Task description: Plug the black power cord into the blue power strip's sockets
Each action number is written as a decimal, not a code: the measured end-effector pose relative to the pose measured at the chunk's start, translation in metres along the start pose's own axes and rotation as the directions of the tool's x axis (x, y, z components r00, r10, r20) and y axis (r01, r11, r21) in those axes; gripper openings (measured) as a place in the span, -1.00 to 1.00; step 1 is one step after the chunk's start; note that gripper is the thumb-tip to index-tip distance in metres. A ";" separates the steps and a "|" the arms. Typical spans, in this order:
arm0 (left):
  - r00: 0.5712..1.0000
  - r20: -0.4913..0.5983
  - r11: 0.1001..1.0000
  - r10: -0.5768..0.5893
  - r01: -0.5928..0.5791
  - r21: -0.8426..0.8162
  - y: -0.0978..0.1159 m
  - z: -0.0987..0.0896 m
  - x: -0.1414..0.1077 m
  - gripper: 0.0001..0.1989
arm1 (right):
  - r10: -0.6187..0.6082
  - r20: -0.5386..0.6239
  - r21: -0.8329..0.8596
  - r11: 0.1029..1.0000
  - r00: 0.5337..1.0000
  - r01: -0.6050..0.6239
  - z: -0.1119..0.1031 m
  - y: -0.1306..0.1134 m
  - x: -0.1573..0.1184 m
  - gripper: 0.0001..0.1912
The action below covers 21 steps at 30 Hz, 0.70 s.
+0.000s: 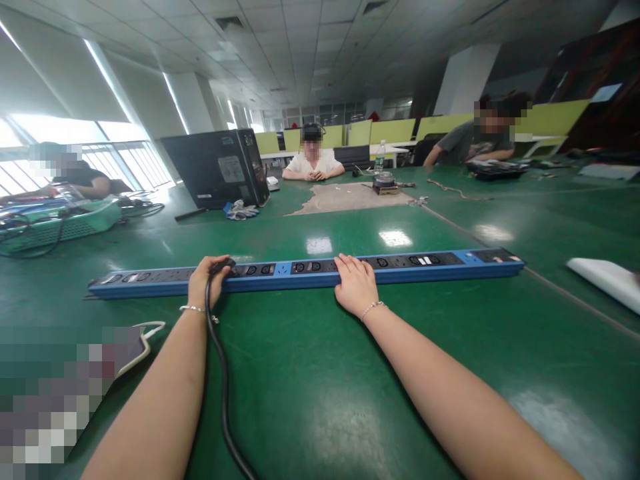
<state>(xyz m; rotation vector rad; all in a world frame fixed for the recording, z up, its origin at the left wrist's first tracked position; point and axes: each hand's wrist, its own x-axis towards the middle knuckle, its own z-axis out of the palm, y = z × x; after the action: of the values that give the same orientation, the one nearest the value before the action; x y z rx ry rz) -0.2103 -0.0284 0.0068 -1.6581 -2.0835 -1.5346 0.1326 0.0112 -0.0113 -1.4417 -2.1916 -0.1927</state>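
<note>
Long blue power strip (300,280) lies crosswise on green table (300,373), toward its near edge. Left hand (201,280) at the strip's left part, fingers closed around black plug (223,266); cannot tell if seated. Black cable (225,383) trails toward near edge. Right hand (357,283) rests mid-strip, fingers extended over top, unclenched. Green basket (93,223) near table's left edge.

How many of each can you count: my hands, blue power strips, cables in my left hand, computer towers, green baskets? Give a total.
Hands: 2, left hand and right hand
Power strip: 1
Black cable: 1
Computer tower: 1
Basket: 1
Total: 6
</note>
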 end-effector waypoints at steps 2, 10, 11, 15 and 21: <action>1.000 0.030 1.000 0.005 -0.006 0.029 0.001 0.001 0.000 -0.74 | -0.002 0.001 -0.002 1.000 1.000 0.002 0.000 0.000 0.000 -0.41; 0.976 0.114 0.982 0.188 -0.188 -0.007 -0.009 0.005 -0.007 -0.74 | 0.000 0.006 -0.004 1.000 1.000 0.000 0.000 0.000 0.000 -0.41; 0.970 0.101 0.975 0.223 -0.223 -0.011 -0.008 0.006 -0.009 -0.75 | 0.000 0.007 -0.005 1.000 1.000 0.000 0.000 0.000 0.001 -0.41; 0.950 0.095 0.954 0.298 -0.300 0.009 -0.008 0.006 -0.010 -0.78 | 0.003 0.016 -0.007 1.000 1.000 -0.003 0.000 0.000 0.001 -0.41; 0.944 0.078 0.947 0.321 -0.322 0.009 -0.013 0.008 -0.008 -0.78 | 0.000 0.008 0.005 1.000 1.000 0.000 -0.001 -0.001 0.000 -0.42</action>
<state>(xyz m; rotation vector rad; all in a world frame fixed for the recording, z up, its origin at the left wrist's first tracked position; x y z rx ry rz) -0.2125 -0.0270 -0.0102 -1.9582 -1.7396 -1.3591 0.1322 0.0107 -0.0098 -1.4426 -2.1965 -0.1823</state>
